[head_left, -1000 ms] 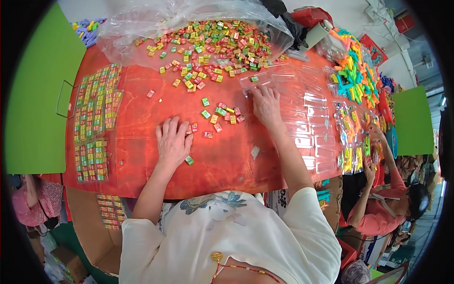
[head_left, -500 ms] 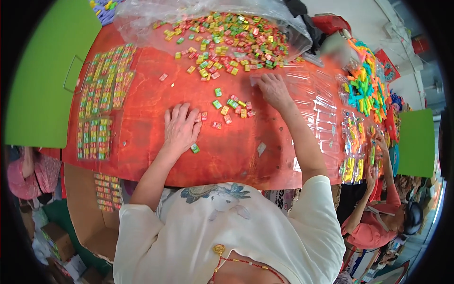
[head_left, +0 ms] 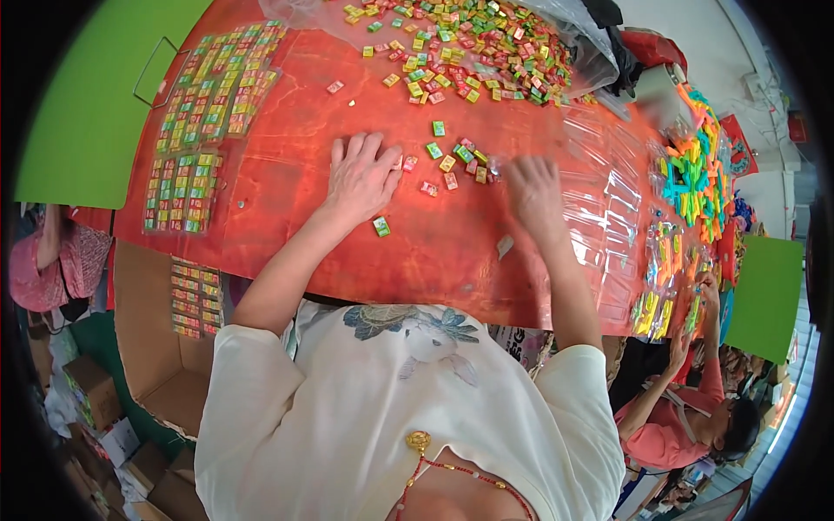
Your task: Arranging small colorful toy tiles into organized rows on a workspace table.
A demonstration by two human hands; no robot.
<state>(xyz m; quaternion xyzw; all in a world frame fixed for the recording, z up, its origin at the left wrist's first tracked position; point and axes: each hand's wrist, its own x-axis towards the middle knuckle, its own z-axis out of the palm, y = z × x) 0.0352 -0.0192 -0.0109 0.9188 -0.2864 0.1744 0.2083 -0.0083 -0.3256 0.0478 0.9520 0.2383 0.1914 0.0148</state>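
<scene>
The table [head_left: 287, 165] is red, mottled with darker patches. The pieces [head_left: 451, 181] are red, yellow and green, marked with pale print, and the pile [head_left: 512, 48] mixes the same three colours. In the packs [head_left: 187, 193] those colours repeat in striped rows. The trays [head_left: 599, 191] are clear, streaked with white glare. The left board [head_left: 87, 104] and right board [head_left: 764, 300] are lime green. The shirt [head_left: 321, 417] is cream with a blue-grey floral print; the necklace [head_left: 478, 475] is red, its pendant [head_left: 418, 440] gold. The toys [head_left: 695, 165] are orange, yellow, green and teal. The carton [head_left: 152, 313] is brown, the co-worker's top [head_left: 660, 438] coral.
</scene>
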